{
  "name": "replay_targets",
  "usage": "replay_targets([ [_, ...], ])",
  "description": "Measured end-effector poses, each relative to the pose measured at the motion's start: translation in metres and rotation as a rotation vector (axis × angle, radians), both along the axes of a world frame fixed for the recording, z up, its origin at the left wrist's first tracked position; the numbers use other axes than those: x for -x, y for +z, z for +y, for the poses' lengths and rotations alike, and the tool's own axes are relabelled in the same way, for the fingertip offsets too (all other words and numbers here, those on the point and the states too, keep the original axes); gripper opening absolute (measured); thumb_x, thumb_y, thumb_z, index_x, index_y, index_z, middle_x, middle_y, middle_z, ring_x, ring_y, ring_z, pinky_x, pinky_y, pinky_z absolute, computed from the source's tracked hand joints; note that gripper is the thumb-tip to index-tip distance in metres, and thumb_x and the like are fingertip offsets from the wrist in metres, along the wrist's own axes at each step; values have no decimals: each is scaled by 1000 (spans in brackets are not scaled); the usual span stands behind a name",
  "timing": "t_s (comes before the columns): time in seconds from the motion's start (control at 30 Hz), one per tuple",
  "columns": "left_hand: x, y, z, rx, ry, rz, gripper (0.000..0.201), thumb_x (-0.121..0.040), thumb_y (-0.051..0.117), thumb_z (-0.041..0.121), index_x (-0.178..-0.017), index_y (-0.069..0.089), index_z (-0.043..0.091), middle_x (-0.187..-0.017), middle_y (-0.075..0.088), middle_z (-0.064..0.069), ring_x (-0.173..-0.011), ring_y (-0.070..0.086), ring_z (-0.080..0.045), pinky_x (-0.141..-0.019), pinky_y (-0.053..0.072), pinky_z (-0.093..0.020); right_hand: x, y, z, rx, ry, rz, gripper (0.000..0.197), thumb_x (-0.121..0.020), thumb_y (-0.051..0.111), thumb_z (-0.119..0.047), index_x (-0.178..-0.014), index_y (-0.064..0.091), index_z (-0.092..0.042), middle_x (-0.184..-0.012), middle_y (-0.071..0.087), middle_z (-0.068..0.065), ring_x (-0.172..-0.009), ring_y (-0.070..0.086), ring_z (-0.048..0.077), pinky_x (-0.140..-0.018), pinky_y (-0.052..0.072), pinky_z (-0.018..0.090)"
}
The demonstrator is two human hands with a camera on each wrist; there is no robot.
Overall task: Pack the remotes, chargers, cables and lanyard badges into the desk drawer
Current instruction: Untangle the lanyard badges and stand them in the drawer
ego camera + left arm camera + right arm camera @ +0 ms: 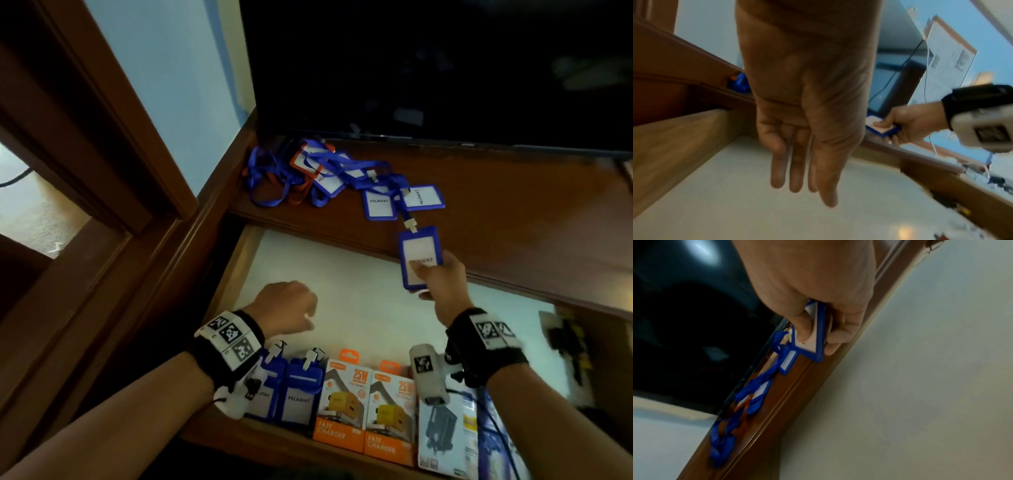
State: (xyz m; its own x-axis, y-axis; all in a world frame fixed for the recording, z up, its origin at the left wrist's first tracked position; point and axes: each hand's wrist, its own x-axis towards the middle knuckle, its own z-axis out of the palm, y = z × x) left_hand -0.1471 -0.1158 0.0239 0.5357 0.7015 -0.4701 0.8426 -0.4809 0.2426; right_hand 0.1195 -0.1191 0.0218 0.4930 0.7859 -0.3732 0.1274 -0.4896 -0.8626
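Note:
My right hand (432, 278) pinches a blue-framed lanyard badge (418, 251) by its lower end, thumb on its white card (811, 331), over the back edge of the open drawer (342, 284). Its strap still runs back into a tangled pile of blue and orange lanyard badges (322, 173) on the desk top. My left hand (291, 308) hovers over the drawer's white floor, its fingers (795, 170) straight and holding nothing. Two blue badges (291, 390) and two orange charger boxes (363, 407) lie along the drawer's front.
A dark screen (445, 68) stands at the back of the wooden desk top (513, 212). A grey charger box (445, 435) and a blue cable lie at the drawer's front right. A dark packaged item (565, 346) sits at its right end.

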Motion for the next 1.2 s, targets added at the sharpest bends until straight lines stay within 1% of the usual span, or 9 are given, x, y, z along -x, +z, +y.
replay_targets([
  [0.13,-42,22,21,-41,173,-400,43,-86,63,43,-125,51,28,-128,49,8,-114,49,-11,-87,41,-28,2,26,-34,-76,115,49,18,-87,64,-9,-103,57,-14,-85,66,5,-64,60,20,-51,44,30],
  [0.3,-98,30,37,-183,173,-703,84,-78,74,36,-146,26,22,-152,23,2,-139,25,-16,-111,29,-34,-10,56,-62,-102,227,32,18,-84,66,-4,-99,61,-12,-77,64,5,-63,57,18,-47,41,28],
  [0.4,-123,40,48,-206,-26,-684,86,-75,76,30,-145,26,31,-153,23,9,-141,15,-17,-114,21,-39,-27,69,-74,-119,244,-9,14,-83,65,0,-93,61,-9,-71,61,3,-59,54,17,-46,39,26],
  [0.53,-145,44,61,-10,-130,-543,50,-80,70,19,-124,53,32,-122,40,12,-118,29,-6,-99,30,-26,-50,81,-90,-105,274,-2,19,-81,65,4,-87,63,-13,-65,65,-7,-58,59,8,-50,43,20],
  [0.63,-157,35,68,-95,-219,-396,17,-84,65,29,-99,65,22,-101,61,-2,-104,55,-21,-83,45,-32,-64,83,-101,-100,240,-19,18,-79,65,7,-90,65,-6,-71,66,-3,-65,62,12,-61,48,29],
  [0.73,-163,25,77,-182,-188,-302,14,-89,60,31,-86,63,18,-90,64,-8,-90,59,-26,-70,43,-33,-74,85,-111,-149,114,32,18,-78,65,8,-87,65,-8,-73,66,4,-66,62,16,-63,49,34],
  [0.9,-163,11,103,-247,-75,-201,15,-95,51,25,-93,62,16,-101,64,-11,-94,60,-31,-72,46,-37,-88,91,-126,-244,-116,145,21,-83,61,5,-95,64,-12,-84,66,9,-74,61,24,-66,51,41],
  [1.03,-166,15,121,-271,0,-159,16,-96,45,17,-99,60,16,-109,64,-10,-96,61,-32,-80,50,-43,-98,90,-135,-303,-242,169,20,-85,60,2,-101,63,-11,-88,65,9,-77,62,25,-62,55,35],
  [1.2,-164,27,142,-290,149,-285,20,-94,42,12,-104,59,13,-107,65,-14,-92,60,-34,-72,49,-41,-115,87,-149,-404,-422,235,22,-86,60,-2,-106,63,-11,-91,64,10,-80,59,26,-64,52,34],
])
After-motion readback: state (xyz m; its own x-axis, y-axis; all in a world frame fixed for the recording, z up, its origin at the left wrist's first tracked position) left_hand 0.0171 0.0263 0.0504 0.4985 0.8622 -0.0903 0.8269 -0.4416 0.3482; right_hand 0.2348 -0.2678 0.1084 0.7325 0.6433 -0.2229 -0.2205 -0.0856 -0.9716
